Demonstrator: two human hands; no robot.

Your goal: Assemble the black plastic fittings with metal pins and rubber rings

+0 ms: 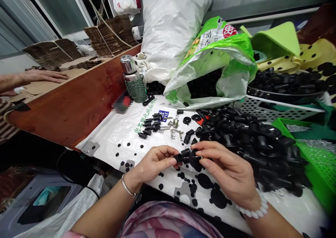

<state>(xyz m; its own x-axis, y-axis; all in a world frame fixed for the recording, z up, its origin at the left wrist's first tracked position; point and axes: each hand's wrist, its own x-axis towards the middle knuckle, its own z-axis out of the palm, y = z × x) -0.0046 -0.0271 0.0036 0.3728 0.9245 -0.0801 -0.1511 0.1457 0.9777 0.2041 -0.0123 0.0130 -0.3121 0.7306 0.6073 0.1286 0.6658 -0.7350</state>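
Observation:
My left hand (pixel 157 162), with a silver bangle at the wrist, is closed on a small black cylindrical part (pixel 179 158). My right hand (pixel 227 166), wearing a white bead bracelet, pinches a round black disc-shaped part (pixel 195 160) with a thin shiny metal piece at its side. The two parts meet or nearly meet in front of me; whether they are joined I cannot tell. Beyond my hands lie several black cylinders (pixel 148 126) and small metal clips (pixel 173 127) on the white sheet (pixel 110 126). A large heap of black parts (pixel 252 143) spreads to the right.
Green trays (pixel 312 161) and a white perforated basket (pixel 278 106) stand at right. A green-and-white bag (pixel 210 63) of black parts, a steel flask (pixel 133 78) and a wooden board (pixel 70 94) bound the back and left. Another person's hand (pixel 48 76) rests on cardboard beyond the board.

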